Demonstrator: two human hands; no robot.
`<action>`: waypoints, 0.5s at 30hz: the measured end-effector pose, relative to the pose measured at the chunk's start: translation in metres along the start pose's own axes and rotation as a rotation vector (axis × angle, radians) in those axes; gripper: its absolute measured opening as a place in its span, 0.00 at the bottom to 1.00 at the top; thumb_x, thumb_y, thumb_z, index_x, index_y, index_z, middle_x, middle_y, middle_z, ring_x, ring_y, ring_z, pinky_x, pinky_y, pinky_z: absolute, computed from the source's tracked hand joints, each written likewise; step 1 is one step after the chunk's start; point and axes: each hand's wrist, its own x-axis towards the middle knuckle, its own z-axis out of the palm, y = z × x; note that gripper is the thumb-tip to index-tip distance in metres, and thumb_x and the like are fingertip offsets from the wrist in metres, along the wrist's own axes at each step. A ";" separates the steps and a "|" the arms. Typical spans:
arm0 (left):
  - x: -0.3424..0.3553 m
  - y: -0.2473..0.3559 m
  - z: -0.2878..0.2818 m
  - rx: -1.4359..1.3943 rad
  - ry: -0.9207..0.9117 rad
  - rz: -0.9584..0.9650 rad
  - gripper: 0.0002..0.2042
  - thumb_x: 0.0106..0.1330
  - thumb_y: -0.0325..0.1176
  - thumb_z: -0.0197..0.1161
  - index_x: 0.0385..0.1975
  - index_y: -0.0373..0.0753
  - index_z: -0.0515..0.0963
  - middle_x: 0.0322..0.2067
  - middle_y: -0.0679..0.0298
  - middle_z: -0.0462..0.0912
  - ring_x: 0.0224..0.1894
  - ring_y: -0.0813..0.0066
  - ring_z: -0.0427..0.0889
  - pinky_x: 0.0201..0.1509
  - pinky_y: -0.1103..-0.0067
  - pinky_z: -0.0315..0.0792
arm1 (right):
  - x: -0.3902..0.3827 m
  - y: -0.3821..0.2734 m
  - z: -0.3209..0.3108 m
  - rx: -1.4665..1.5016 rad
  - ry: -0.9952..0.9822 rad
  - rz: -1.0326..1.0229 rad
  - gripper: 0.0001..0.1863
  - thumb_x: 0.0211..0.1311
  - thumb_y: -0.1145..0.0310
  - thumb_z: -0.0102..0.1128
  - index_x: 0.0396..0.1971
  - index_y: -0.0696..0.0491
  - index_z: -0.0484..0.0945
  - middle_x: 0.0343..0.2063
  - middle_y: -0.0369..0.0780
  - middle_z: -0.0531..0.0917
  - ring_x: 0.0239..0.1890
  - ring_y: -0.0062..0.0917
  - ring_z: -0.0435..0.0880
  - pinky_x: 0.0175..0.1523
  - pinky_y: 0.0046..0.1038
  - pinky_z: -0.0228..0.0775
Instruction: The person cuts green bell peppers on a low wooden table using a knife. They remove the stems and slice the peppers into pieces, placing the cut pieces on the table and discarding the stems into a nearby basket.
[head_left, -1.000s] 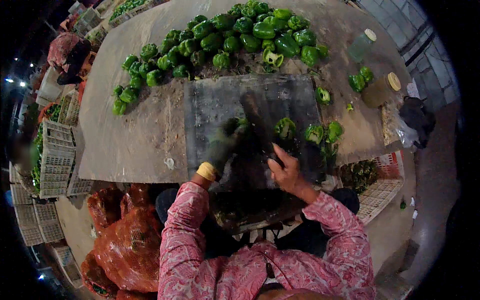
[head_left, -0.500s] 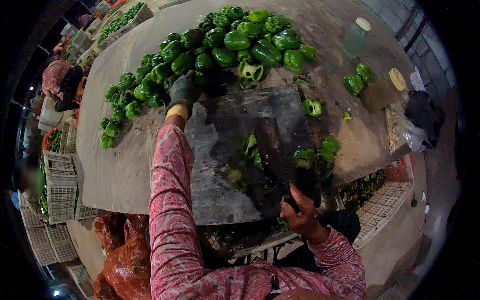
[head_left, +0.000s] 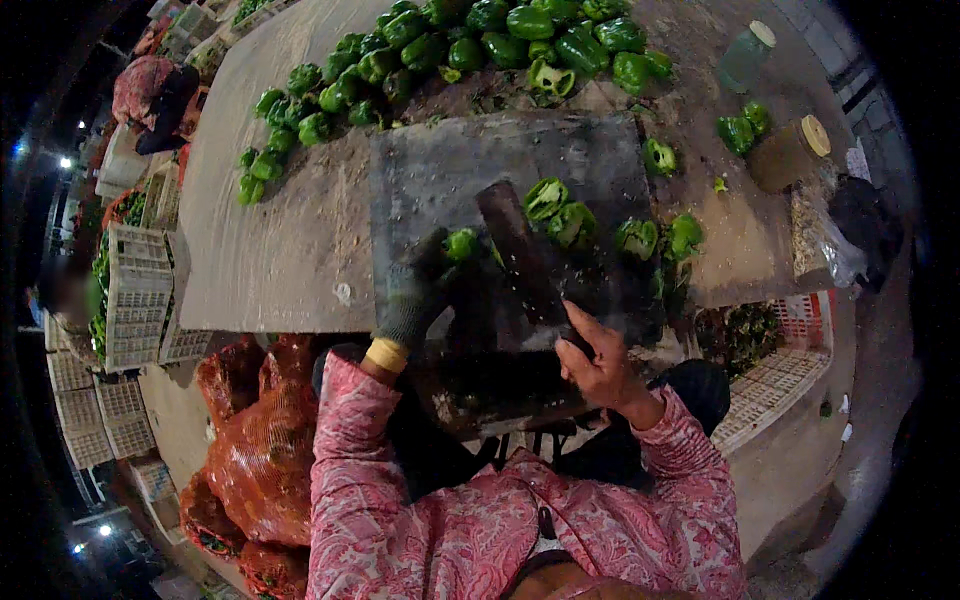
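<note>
A dark board [head_left: 425, 165] lies on the table before me. At its left side my gloved left hand [head_left: 425, 280] is closed round a green bell pepper [head_left: 461, 245], which pokes out past the fingers. My bare right hand [head_left: 603, 365] grips the handle of a wide, dark-bladed knife [head_left: 515, 235]. Its blade slants up and left across the board, apart from the held pepper. Just right of the blade sit cut pepper pieces [head_left: 572, 226]. Nearer the board's right edge are an opened pepper [head_left: 637, 238] and another green pepper [head_left: 686, 235].
A heap of green peppers [head_left: 528, 22] spreads along the far side. At the right stand a clear jar [head_left: 745, 62] and a brownish jar [head_left: 788, 157]. Red mesh sacks [head_left: 265, 440] lie at lower left, with plastic crates [head_left: 140, 295] beyond. Another person [head_left: 142, 92] bends at far left.
My left hand has come back from the pepper heap to the board, now with a pepper. The knife has risen over the board, and the cut pieces lie right of its blade. The view has shifted.
</note>
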 end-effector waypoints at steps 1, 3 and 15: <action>-0.003 0.004 0.006 -0.083 0.031 -0.003 0.29 0.58 0.31 0.66 0.60 0.34 0.67 0.52 0.51 0.77 0.53 0.63 0.78 0.55 0.72 0.72 | -0.001 -0.003 0.007 -0.005 -0.023 0.021 0.27 0.66 0.71 0.53 0.65 0.57 0.62 0.29 0.41 0.81 0.24 0.18 0.78 0.28 0.26 0.71; -0.006 0.002 0.006 -0.149 0.039 0.011 0.28 0.57 0.34 0.66 0.59 0.34 0.68 0.51 0.48 0.77 0.53 0.60 0.78 0.54 0.71 0.73 | -0.002 -0.009 0.021 -0.012 -0.021 0.055 0.27 0.65 0.70 0.54 0.64 0.59 0.63 0.31 0.40 0.80 0.22 0.17 0.76 0.28 0.25 0.71; 0.003 -0.005 0.003 0.392 0.029 0.132 0.24 0.59 0.40 0.63 0.55 0.39 0.73 0.46 0.52 0.80 0.44 0.54 0.81 0.46 0.66 0.75 | 0.011 -0.038 0.025 -0.061 -0.044 0.182 0.27 0.65 0.72 0.54 0.63 0.60 0.63 0.24 0.35 0.77 0.18 0.14 0.71 0.24 0.21 0.67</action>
